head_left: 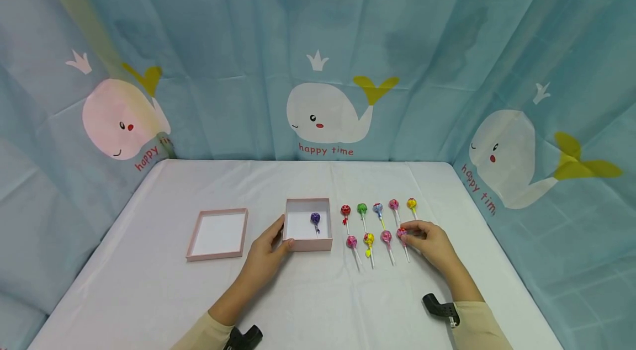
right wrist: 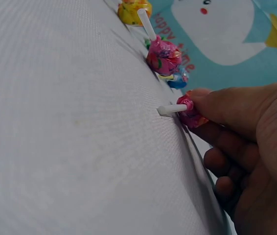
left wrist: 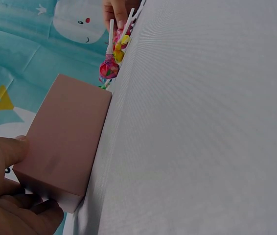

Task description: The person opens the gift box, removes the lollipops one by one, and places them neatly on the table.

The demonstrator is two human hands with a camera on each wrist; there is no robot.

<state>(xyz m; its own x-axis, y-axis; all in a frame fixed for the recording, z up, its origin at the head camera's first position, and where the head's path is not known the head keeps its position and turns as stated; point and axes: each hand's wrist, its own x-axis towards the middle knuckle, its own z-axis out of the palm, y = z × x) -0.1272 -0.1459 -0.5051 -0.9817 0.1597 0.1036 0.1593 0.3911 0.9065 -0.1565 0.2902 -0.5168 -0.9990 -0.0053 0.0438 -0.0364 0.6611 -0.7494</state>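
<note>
My left hand [head_left: 264,256] holds a small pink open box [head_left: 310,244] by its left side, thumb at the near corner. In the left wrist view the fingers curl against the box's [left wrist: 65,134] end. A purple-wrapped lollipop [head_left: 315,218] lies inside on the white bottom. On the right, my right hand [head_left: 431,243] pinches a pink lollipop [right wrist: 191,113] by its wrapped head between thumb and finger, the white stick pointing toward the near side. That lollipop is the rightmost of the near row, beside another pink lollipop [head_left: 386,237].
Two rows of lollipops lie right of the box, among them a red one [head_left: 345,210], a green one [head_left: 362,208] and a yellow one [head_left: 412,203]. The pink-rimmed lid [head_left: 217,234] lies left on the white tablecloth [head_left: 318,306]. A whale-print curtain [head_left: 238,63] surrounds the table.
</note>
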